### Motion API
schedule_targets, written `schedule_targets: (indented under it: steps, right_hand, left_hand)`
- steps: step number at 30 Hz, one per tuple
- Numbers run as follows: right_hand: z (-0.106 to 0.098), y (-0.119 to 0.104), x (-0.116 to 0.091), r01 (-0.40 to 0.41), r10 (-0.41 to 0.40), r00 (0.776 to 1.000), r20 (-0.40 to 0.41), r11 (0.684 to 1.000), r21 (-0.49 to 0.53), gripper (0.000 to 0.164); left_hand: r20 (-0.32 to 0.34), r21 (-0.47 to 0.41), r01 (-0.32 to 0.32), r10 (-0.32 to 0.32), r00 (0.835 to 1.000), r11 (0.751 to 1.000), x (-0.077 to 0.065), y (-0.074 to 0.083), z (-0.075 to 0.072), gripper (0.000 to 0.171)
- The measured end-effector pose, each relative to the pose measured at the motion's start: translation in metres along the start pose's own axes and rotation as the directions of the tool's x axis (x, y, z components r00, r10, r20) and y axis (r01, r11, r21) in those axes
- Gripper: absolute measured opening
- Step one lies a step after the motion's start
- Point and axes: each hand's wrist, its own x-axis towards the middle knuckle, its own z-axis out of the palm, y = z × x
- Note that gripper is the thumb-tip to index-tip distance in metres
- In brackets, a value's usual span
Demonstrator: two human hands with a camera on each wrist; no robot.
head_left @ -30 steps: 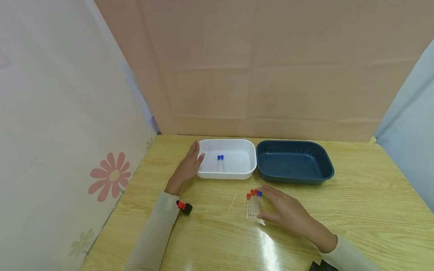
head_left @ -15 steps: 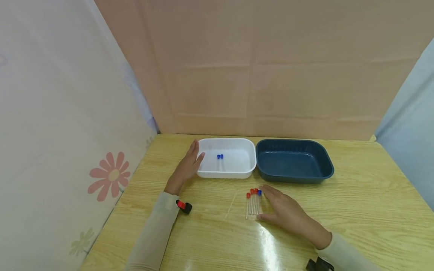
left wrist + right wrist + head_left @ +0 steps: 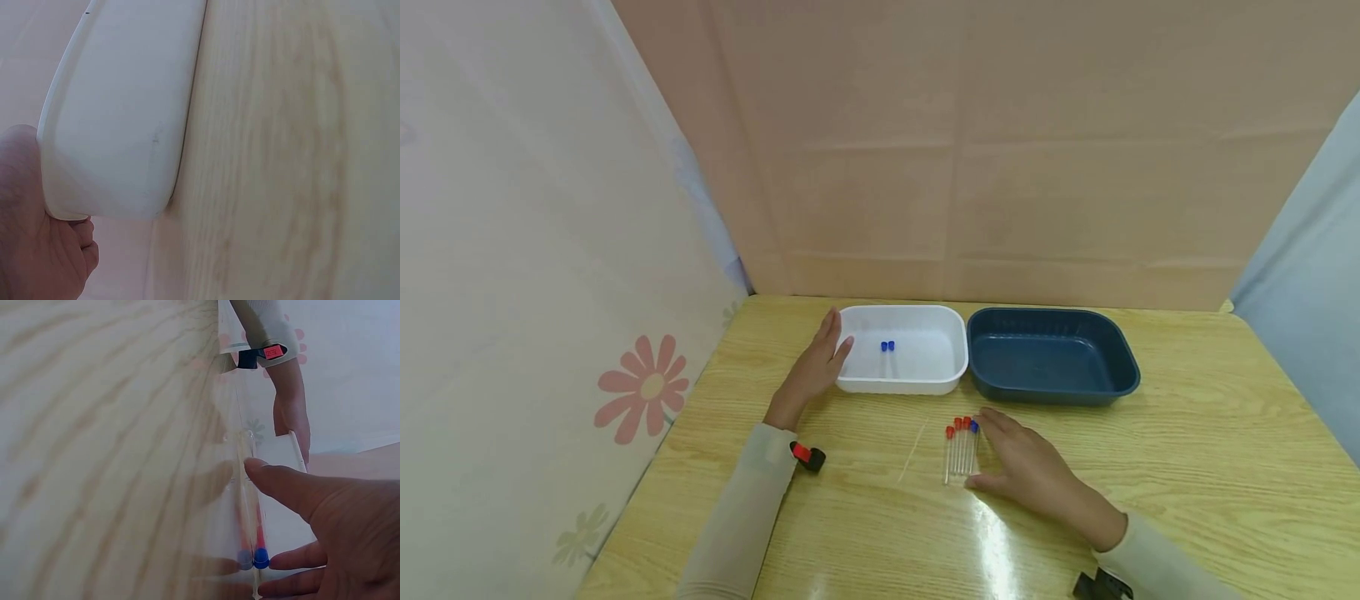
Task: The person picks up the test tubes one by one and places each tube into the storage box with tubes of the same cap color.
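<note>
My left hand (image 3: 814, 362) holds the left end of a white tray (image 3: 902, 387), with the thumb over the rim and the fingers along the outside, as the left wrist view also shows. In the tray lie two clear tubes with blue caps (image 3: 887, 346). Several clear test tubes lie side by side on the table: red-capped tubes (image 3: 957, 450) and, at the right of the row, a blue-capped tube (image 3: 974, 446). My right hand (image 3: 1026, 467) spans the row's right side, fingertips right by the blue cap (image 3: 260, 558) and the thumb near the tubes' lower ends.
A dark blue tray (image 3: 1052, 392) stands right of the white one, their ends close together. Brown paper (image 3: 1000, 167) rises behind the table (image 3: 865, 517). A flower-printed cloth (image 3: 625, 250) hangs along the left side, and a pale cloth (image 3: 1315, 275) on the right.
My right forearm has shifted slightly to the left, and the right thumb has moved a little leftward by the tubes' lower ends. The left hand and the trays hold their places.
</note>
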Motion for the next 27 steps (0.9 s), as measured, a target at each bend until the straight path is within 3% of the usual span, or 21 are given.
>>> schedule_targets:
  steps: [27]
  right_hand:
    - [-0.0017, -0.0006, 0.0032, -0.008, 0.009, 1.000, 0.009, 1.000, -0.018, 0.095]
  left_hand:
    - [-0.009, -0.005, -0.021, 0.020, 1.000, 1.000, 0.0004, 0.0006, -0.0006, 0.074]
